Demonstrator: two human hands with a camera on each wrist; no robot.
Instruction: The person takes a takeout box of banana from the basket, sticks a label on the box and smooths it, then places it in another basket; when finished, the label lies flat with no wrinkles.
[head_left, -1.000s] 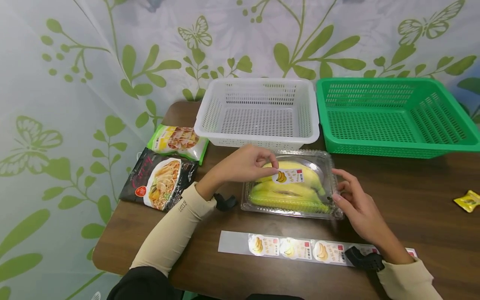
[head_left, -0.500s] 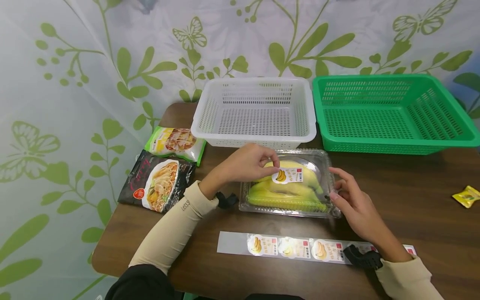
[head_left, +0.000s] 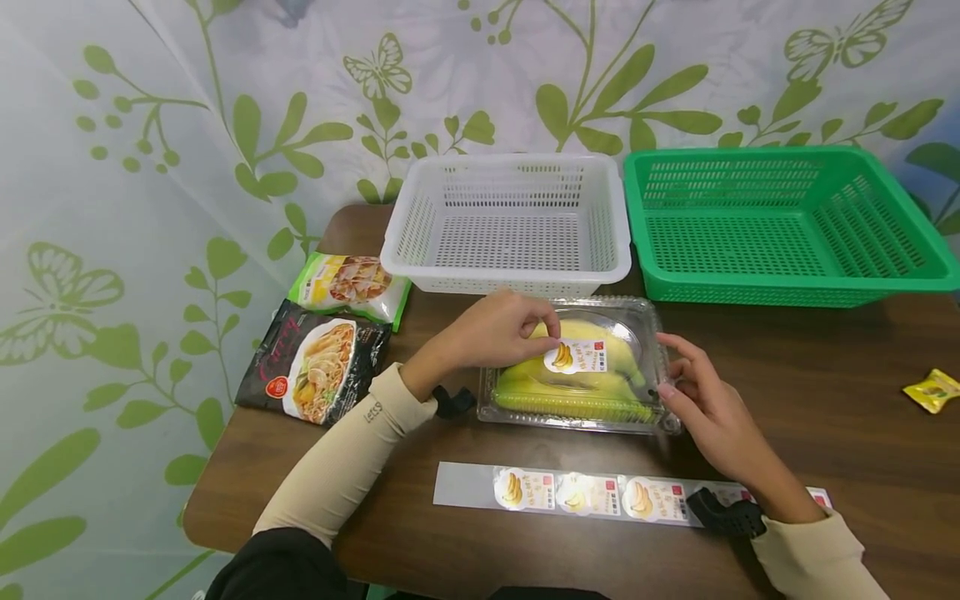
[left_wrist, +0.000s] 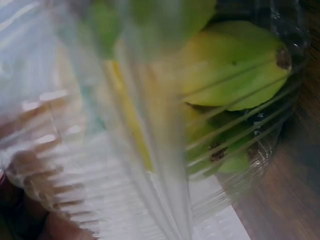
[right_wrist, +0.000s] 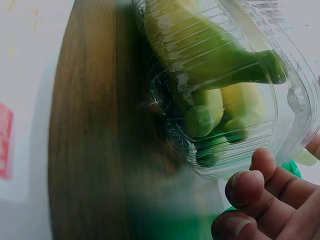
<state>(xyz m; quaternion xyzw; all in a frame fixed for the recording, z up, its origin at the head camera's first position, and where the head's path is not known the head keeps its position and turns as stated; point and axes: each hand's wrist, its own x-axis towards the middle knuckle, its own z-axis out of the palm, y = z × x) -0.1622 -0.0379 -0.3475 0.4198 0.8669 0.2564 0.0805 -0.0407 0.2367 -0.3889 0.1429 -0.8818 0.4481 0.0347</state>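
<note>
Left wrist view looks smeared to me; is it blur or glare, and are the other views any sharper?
Left wrist: too close, the clear plastic clamshell box smears and its ribs glare white; only the yellow-green bananas read. Right wrist: bananas sharp, brown wooden table soft. Head: evenly lit, sharp, slight wide-angle bend at edges.

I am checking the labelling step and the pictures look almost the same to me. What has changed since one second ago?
Very little. The left hand has drawn the sticker slightly down and toward the person on the lid of the clear banana box, still pinching its edge. The right hand stays at the box's right end. The box, the label strip, both baskets and the food packets did not visibly move.
</note>
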